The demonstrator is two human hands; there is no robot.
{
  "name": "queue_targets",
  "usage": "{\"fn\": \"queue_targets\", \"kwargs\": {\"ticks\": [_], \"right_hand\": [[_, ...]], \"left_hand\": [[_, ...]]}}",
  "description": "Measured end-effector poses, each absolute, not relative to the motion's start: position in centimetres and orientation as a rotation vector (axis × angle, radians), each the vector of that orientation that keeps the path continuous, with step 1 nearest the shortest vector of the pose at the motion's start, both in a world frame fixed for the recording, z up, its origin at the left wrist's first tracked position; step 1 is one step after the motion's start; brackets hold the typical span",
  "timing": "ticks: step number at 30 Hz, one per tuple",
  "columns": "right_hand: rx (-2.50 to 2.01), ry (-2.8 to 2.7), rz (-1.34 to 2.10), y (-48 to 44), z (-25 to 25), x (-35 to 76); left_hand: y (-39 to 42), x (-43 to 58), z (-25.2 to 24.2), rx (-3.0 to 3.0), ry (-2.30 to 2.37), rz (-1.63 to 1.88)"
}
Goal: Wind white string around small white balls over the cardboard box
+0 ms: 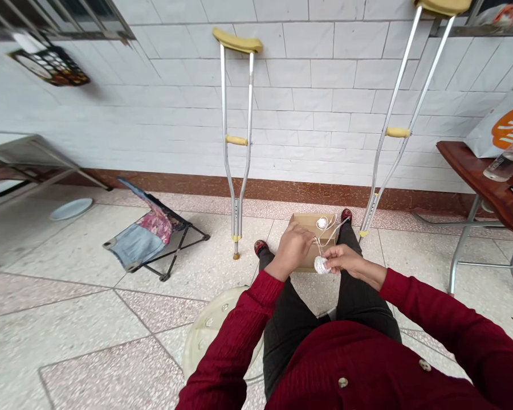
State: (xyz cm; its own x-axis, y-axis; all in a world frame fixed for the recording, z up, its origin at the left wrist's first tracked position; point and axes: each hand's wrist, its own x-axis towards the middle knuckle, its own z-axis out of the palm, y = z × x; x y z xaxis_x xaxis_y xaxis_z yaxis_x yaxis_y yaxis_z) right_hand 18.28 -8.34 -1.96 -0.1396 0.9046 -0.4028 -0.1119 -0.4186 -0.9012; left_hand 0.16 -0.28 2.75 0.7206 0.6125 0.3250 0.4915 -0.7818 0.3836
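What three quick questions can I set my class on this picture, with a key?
1. True or false: the right hand holds a ball of white string.
2. What stands against the tiled wall? A) brooms B) crutches C) ladders
3. What brown container lies beneath the left hand?

Key: 1. True. 2. B. 3. A cardboard box.
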Motion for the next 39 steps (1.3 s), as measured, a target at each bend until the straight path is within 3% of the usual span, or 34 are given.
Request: {"fn": "queue_targets", "kwargs": {"ticks": [4,7,13,20,25,31,39], "right_hand": [[-1.311,-0.812,1.27,-3.9,-2.1,18.8],[-1.19,-0.739,1.185,-2.1,0.0,18.7],[-1.053,-0.966,1.455,-5.9,3.7,18.2],[-1.241,-1.057,1.718,-10.3,-1.6,17.2],[-1.342,-0.799,1.452,-6.6,-3.3,17.3],[-1.202,-0.711,1.27,-2.1,0.0,18.6],[-0.912,-0.908,1.476,-6.5,4.1,16.7]], "left_hand": [[-2.6,1.3,3.8,2.678,0.929,0.611],[-4.6,1.2,2.1,2.476,0.951,0.615],[-4.3,-0.4,-1.9,2.178,0.89,0.631],[0.1,-1.1,1.9,2.618,0.943,0.719],[-2.3,0.3,4.5,2.821,0.897,0.633],[-6.4,0.3,1.8,2.534,0.909,0.613],[-5.6,-0.4,-0.8,2.193,0.913,0.754]]}}
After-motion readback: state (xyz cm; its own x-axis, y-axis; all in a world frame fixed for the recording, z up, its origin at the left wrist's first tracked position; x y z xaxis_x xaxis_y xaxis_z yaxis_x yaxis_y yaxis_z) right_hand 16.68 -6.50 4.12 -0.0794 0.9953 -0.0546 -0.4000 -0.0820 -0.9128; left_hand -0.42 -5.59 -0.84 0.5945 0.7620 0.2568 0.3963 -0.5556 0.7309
